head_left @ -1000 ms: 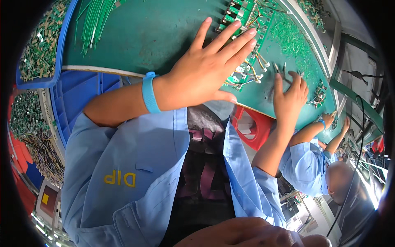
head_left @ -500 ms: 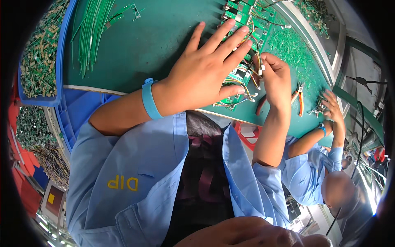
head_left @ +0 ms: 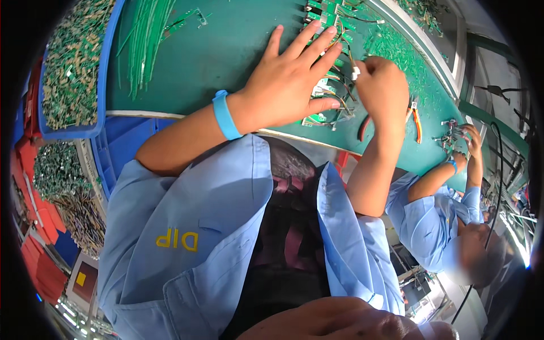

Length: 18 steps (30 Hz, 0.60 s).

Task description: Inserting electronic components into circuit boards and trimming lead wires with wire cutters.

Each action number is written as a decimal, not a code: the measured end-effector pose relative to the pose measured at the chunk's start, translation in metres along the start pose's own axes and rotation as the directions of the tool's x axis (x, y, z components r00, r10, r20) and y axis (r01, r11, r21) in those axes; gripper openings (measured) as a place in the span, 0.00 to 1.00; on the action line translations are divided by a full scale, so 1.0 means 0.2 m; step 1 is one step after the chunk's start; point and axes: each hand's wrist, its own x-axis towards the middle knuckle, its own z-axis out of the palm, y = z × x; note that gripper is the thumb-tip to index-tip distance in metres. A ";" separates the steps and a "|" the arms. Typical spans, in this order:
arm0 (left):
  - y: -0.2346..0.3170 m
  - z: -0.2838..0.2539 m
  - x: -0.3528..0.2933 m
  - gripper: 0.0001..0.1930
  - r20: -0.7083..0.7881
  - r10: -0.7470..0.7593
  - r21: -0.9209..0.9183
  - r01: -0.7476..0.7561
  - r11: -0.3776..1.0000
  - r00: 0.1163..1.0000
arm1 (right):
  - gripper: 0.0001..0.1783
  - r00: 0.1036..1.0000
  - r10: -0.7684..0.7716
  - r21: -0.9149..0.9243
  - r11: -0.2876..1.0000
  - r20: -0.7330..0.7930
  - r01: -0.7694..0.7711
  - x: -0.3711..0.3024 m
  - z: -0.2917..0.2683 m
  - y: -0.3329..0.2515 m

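My left hand [head_left: 292, 82] lies with fingers spread across a row of green circuit boards [head_left: 326, 11] fitted with thin wires. It covers part of that row. Just right of it, my right hand [head_left: 382, 85] has its fingers pinched together on a small white wire connector [head_left: 355, 72], with dark and coloured wires running from it toward the boards. The fingertips are partly hidden by the back of the hand. Pliers with orange-red handles [head_left: 418, 126] lie on the green mat beside my right wrist, which seems to cover part of them.
A bundle of thin green strips [head_left: 144, 48] lies at the mat's far left. Beyond it stands a blue bin [head_left: 103, 93] of board scraps. Green offcuts [head_left: 391, 42] litter the mat's right side. A co-worker's hands [head_left: 471, 144] handle small parts at the right.
My right hand has moved slightly up and right, drawing the white connector and its wires away from the boards. My left hand stays spread on the boards. The whole view has shifted a little.
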 end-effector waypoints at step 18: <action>0.24 -0.35 0.46 0.29 0.109 -0.004 -0.605 0.070 0.793 0.994 | 0.12 0.996 -0.082 0.999 -0.030 0.039 -0.042 0.13 -0.19 0.44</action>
